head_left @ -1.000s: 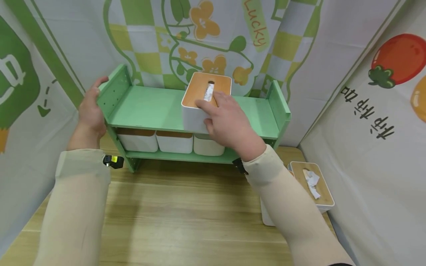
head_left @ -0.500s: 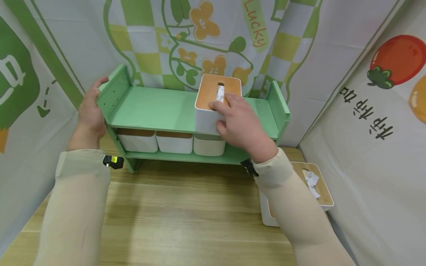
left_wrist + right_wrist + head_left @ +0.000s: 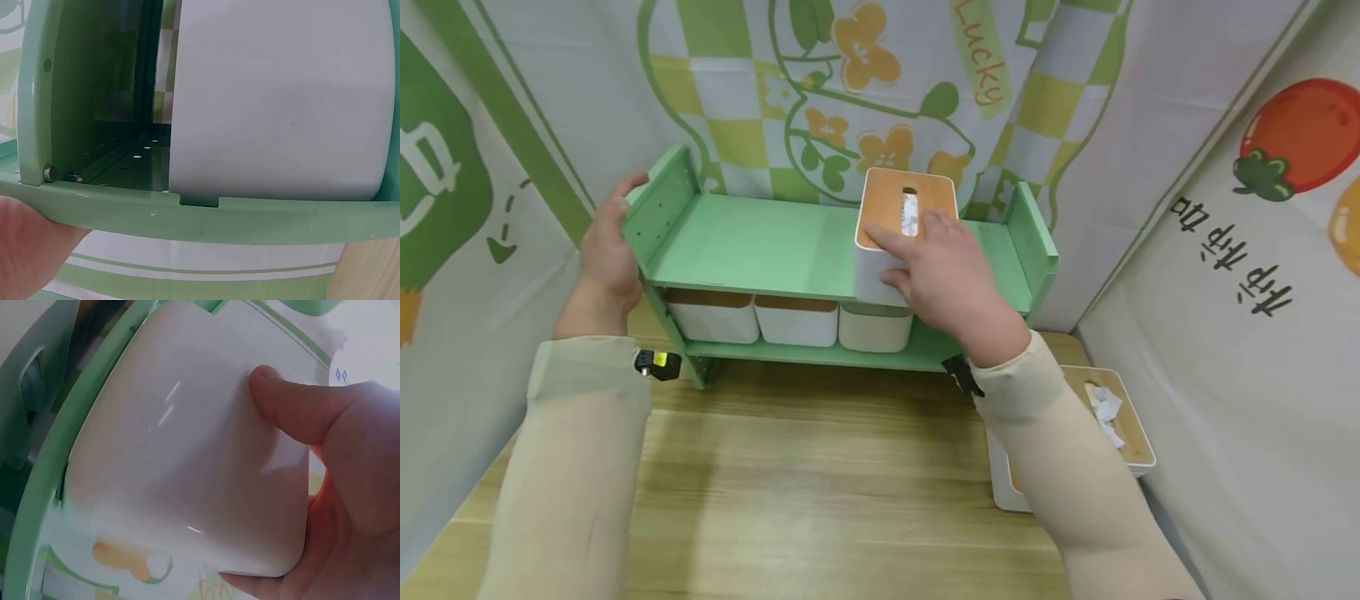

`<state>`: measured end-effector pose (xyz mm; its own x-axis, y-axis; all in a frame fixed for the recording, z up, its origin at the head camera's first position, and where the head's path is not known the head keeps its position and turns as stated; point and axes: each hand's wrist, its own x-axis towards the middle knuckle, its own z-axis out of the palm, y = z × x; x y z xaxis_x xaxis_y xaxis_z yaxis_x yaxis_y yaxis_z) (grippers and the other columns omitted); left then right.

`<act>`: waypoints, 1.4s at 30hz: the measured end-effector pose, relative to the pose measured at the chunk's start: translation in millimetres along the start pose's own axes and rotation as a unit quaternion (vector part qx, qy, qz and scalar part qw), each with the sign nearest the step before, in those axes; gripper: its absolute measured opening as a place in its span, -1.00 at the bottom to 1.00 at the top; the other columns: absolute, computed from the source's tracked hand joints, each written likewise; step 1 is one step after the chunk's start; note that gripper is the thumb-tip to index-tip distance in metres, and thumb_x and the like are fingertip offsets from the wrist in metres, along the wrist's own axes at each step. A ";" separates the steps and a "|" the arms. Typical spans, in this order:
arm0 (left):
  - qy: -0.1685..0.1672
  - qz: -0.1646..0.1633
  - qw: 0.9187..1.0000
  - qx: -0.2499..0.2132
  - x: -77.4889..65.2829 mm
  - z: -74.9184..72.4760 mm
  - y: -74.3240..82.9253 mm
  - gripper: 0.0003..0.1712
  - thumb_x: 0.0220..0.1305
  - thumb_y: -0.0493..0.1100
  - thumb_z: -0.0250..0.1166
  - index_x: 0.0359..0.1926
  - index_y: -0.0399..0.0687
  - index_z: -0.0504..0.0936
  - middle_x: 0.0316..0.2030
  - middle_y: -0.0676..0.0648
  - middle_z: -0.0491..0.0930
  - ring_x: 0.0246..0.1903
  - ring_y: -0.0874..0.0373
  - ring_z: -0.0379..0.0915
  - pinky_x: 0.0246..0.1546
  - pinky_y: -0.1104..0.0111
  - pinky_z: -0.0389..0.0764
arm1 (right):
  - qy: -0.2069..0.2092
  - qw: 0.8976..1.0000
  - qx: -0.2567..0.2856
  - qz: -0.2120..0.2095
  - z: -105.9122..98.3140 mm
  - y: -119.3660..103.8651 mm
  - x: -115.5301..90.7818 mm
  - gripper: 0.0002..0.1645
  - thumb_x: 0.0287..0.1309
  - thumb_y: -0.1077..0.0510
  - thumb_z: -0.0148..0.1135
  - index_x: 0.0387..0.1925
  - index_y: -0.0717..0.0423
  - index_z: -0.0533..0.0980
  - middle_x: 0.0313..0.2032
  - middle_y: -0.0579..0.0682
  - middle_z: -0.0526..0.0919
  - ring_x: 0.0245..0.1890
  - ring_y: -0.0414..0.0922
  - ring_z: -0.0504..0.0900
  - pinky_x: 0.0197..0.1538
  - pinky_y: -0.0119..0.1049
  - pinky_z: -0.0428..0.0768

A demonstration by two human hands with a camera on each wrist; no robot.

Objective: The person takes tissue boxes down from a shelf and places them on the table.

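Observation:
A white tissue box (image 3: 889, 271) with a wooden lid stands on the top board of a green shelf (image 3: 752, 242), right of its middle. White tissue (image 3: 910, 214) shows in the lid's slot. My right hand (image 3: 951, 275) holds this box at its near right corner; in the right wrist view the thumb (image 3: 275, 400) lies against the front wall and the fingers reach round the side. My left hand (image 3: 610, 250) grips the shelf's left side panel (image 3: 662, 204) at its outer edge. The left wrist view shows only part of that hand (image 3: 34, 244) below the green rail.
Several white and cream boxes (image 3: 795, 327) line the lower shelf board. At the right, a wooden-lidded tissue box (image 3: 1138, 425) stands on the wooden table (image 3: 775, 500), beside another box (image 3: 1006, 475) partly under my right sleeve. Printed curtains (image 3: 1225, 350) close in the back and sides.
My right hand has moved the tissue box to the right along the top board. The left hand has stayed on the side panel.

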<state>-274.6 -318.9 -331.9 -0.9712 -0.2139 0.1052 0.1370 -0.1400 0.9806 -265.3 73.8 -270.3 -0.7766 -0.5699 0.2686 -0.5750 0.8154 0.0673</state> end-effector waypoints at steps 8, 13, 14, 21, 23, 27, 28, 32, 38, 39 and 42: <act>0.003 0.012 1.000 0.012 1.3 1.8 0.3 -0.44 0.57 0.09 -0.36 0.44 0.47 0.30 0.19 -0.06 0.22 -0.09 0.09 0.29 -0.32 0.36 0.53 | 0.000 0.999 0.033 0.005 -1.5 15.0 -12.3 -0.30 0.36 -0.11 0.24 0.47 -0.33 0.28 0.23 0.43 0.32 0.31 0.30 0.25 0.27 0.14 0.28; 0.003 0.009 1.000 0.013 0.5 1.3 -0.1 -0.44 0.57 0.10 -0.37 0.44 0.48 0.30 0.16 -0.05 0.23 -0.11 0.09 0.29 -0.34 0.35 0.54 | 0.005 0.998 0.059 0.013 -2.4 21.7 -17.3 -0.32 0.34 -0.07 0.26 0.45 -0.30 0.33 0.20 0.40 0.32 0.30 0.29 0.22 0.27 0.11 0.30; 0.003 0.008 1.000 0.012 0.3 1.3 0.0 -0.44 0.57 0.10 -0.37 0.44 0.49 0.30 0.16 -0.05 0.23 -0.12 0.09 0.30 -0.36 0.35 0.54 | 0.003 0.998 0.062 0.017 -2.9 22.8 -18.3 -0.32 0.35 -0.07 0.26 0.45 -0.30 0.33 0.21 0.39 0.31 0.31 0.29 0.21 0.28 0.10 0.29; 0.002 -0.003 1.000 0.005 -0.7 1.8 0.9 -0.46 0.57 0.12 -0.36 0.42 0.55 0.32 0.14 -0.05 0.22 -0.13 0.07 0.30 -0.44 0.33 0.58 | -0.011 0.996 0.074 0.042 -7.8 24.6 -28.2 -0.34 0.37 -0.09 0.22 0.45 -0.37 0.31 0.32 0.35 0.23 0.37 0.22 0.17 0.11 0.17 0.45; 0.001 -0.001 1.000 0.002 -0.5 1.9 0.8 -0.46 0.57 0.11 -0.36 0.42 0.54 0.32 0.14 -0.05 0.22 -0.13 0.07 0.30 -0.44 0.33 0.58 | -0.009 0.996 0.073 0.043 -8.5 24.2 -32.0 -0.35 0.37 -0.09 0.22 0.44 -0.38 0.32 0.32 0.33 0.24 0.35 0.19 0.19 0.00 0.19 0.51; -0.003 0.000 1.000 -0.009 -0.3 1.7 0.3 -0.45 0.57 0.11 -0.36 0.42 0.52 0.32 0.13 -0.07 0.24 -0.16 0.07 0.32 -0.44 0.33 0.58 | -0.013 0.996 0.071 0.053 -9.6 23.1 -39.2 -0.35 0.37 -0.10 0.22 0.44 -0.42 0.31 0.38 0.35 0.19 0.41 0.22 0.13 0.02 0.29 0.49; -0.003 -0.001 1.000 -0.011 -0.4 1.6 0.3 -0.45 0.57 0.11 -0.36 0.43 0.52 0.32 0.13 -0.07 0.24 -0.16 0.07 0.32 -0.45 0.33 0.59 | -0.015 0.996 0.070 0.055 -9.8 22.7 -40.6 -0.35 0.37 -0.11 0.21 0.44 -0.43 0.31 0.39 0.35 0.18 0.42 0.23 0.11 0.03 0.31 0.48; 0.001 -0.001 1.000 -0.004 -0.5 1.8 0.7 -0.46 0.57 0.12 -0.35 0.43 0.53 0.31 0.14 -0.05 0.23 -0.13 0.08 0.31 -0.42 0.33 0.59 | -0.010 0.996 0.066 0.052 -10.7 21.0 -45.3 -0.36 0.37 -0.11 0.21 0.44 -0.43 0.32 0.40 0.37 0.18 0.44 0.24 0.09 0.01 0.34 0.48; 0.004 0.000 1.000 0.006 -0.6 3.2 1.6 -0.46 0.57 0.13 -0.34 0.43 0.52 0.30 0.14 -0.05 0.22 -0.11 0.07 0.30 -0.41 0.34 0.59 | -0.004 0.996 0.077 0.041 -10.7 21.6 -49.8 -0.34 0.36 -0.11 0.23 0.45 -0.36 0.32 0.39 0.37 0.17 0.43 0.23 0.10 0.01 0.29 0.49; 0.004 0.000 1.000 0.004 -0.6 3.1 1.6 -0.46 0.57 0.13 -0.34 0.43 0.52 0.31 0.14 -0.05 0.23 -0.12 0.08 0.30 -0.41 0.34 0.59 | -0.006 0.995 0.085 0.043 -10.7 22.3 -50.8 -0.30 0.36 -0.13 0.23 0.47 -0.35 0.28 0.42 0.36 0.12 0.44 0.23 0.08 0.07 0.27 0.47; 0.003 -0.001 1.000 0.001 -0.7 1.8 1.7 -0.46 0.57 0.13 -0.34 0.43 0.52 0.31 0.14 -0.04 0.23 -0.13 0.08 0.31 -0.41 0.34 0.58 | -0.007 0.990 0.122 0.065 -11.0 24.9 -55.2 -0.13 0.33 -0.24 0.20 0.56 -0.31 0.09 0.50 0.29 -0.05 0.49 0.18 -0.05 0.24 0.22 0.34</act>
<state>-274.0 -317.2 -330.0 -0.9702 -0.2201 0.1014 0.1342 -0.1393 0.9811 -233.9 126.7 -272.9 -0.8507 -0.4643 0.2464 -0.5136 0.8341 -0.2014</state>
